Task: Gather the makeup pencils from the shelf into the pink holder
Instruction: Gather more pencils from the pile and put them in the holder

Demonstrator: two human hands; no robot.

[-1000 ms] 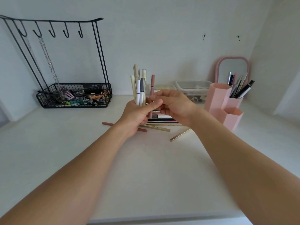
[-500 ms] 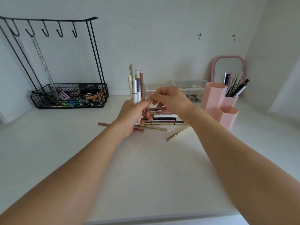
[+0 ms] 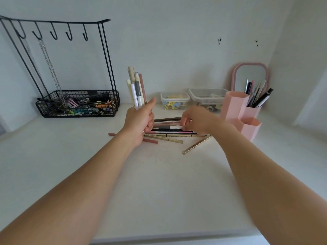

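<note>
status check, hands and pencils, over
Left hand shut on bundle of pencils, upright. Right hand down on loose pile, fingers curled. Pink holder part filled, path clear.

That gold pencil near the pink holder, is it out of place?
Yes. The gold pencil lies slanted, apart from the pile of pencils the right hand reaches into. A reddish pencil also strays under the left hand.

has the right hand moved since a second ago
Yes. The right hand dropped from the upright bundle to the pencil pile on the shelf, toward the pink holder.
</note>
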